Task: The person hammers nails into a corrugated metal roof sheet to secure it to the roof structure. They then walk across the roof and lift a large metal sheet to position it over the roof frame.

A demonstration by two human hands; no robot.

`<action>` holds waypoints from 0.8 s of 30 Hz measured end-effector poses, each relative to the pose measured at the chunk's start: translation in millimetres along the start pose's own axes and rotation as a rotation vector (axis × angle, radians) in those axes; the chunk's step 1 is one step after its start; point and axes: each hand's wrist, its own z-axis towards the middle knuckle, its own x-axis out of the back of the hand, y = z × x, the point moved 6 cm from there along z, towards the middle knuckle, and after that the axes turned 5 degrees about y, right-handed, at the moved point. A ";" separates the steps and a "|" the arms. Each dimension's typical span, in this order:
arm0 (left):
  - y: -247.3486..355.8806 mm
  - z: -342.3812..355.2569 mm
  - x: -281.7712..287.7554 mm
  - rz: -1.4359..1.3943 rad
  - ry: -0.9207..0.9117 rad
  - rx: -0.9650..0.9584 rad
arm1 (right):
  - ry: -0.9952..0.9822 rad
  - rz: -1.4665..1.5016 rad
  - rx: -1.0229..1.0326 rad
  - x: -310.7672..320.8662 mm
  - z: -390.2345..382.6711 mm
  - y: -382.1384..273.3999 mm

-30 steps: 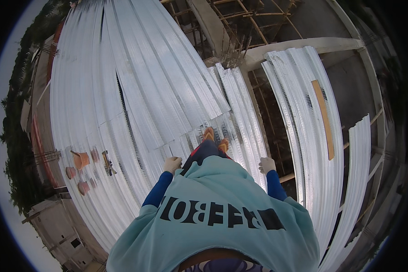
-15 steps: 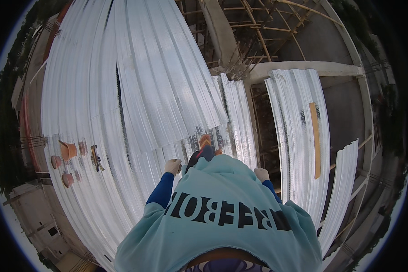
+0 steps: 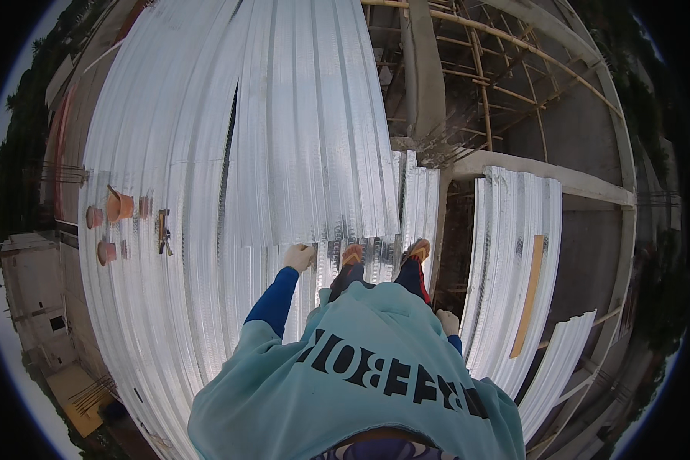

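My left hand, in a pale glove with a blue sleeve behind it, is curled closed with nothing seen in it. It is close to the near edge of an upper ribbed metal sheet; whether it touches that edge I cannot tell. Lower and to the right, my right hand is also gloved and closed, beside my body, with no object showing. My feet, in orange-brown footwear, stand on the lower ribbed sheets just below that edge.
Orange buckets and a dark tool lie on the sheets at left. On the right, a gap separates my sheets from another ribbed panel bearing a wooden plank. Concrete beams and bamboo poles frame deep openings beyond.
My view has turned, and the sheets appear more upright and the buckets higher. My left arm reaches farther forward, my right hand sits lower, and both feet now show.
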 end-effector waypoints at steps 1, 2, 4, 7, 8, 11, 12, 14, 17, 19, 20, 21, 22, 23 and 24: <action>3.6 2.1 -3.8 -0.045 0.023 0.038 | -0.091 0.390 -0.510 -13.4 3.4 37.5; -0.3 -4.3 -7.8 -0.090 0.045 0.079 | -0.066 0.244 -0.284 -24.9 -0.1 60.8; -5.8 -8.4 -15.2 -0.162 0.095 0.148 | -0.156 -0.094 -0.048 -33.3 11.5 68.1; -32.2 -29.9 -29.5 -0.210 0.167 0.218 | -0.286 -0.322 0.156 -25.8 59.3 94.0; -34.9 -40.1 -43.2 -0.235 0.141 0.269 | -0.307 -0.348 0.189 -9.9 69.9 94.4; -32.9 -72.5 -76.1 -0.113 0.116 0.283 | -0.239 0.505 -0.476 39.5 107.2 103.9; -21.9 -87.8 -82.9 -0.034 0.123 0.266 | -0.078 0.873 -0.920 71.8 106.5 85.0; 16.5 -102.5 -106.3 0.131 0.099 0.197 | -0.132 0.960 -0.846 87.8 134.3 107.5; 36.2 -115.7 -125.6 0.104 0.155 0.103 | -0.148 0.940 -0.743 114.4 174.7 108.7; 7.3 -98.4 -137.6 -0.079 0.201 0.110 | -0.203 0.953 -0.711 119.0 198.5 113.1; -2.7 -92.0 -142.8 -0.170 0.221 0.111 | -0.227 0.922 -0.670 117.7 209.1 121.5; 2.0 -92.3 -148.6 -0.186 0.238 0.119 | -0.238 0.877 -0.674 117.6 214.3 131.8; 6.3 -93.9 -151.6 -0.203 0.257 0.128 | -0.252 0.831 -0.676 120.3 218.8 135.6; 16.8 -96.8 -154.8 -0.223 0.272 0.134 | -0.261 0.783 -0.679 124.1 223.8 140.7; 25.7 -98.8 -160.5 -0.261 0.203 0.178 | -0.275 0.751 -0.680 126.8 227.5 146.4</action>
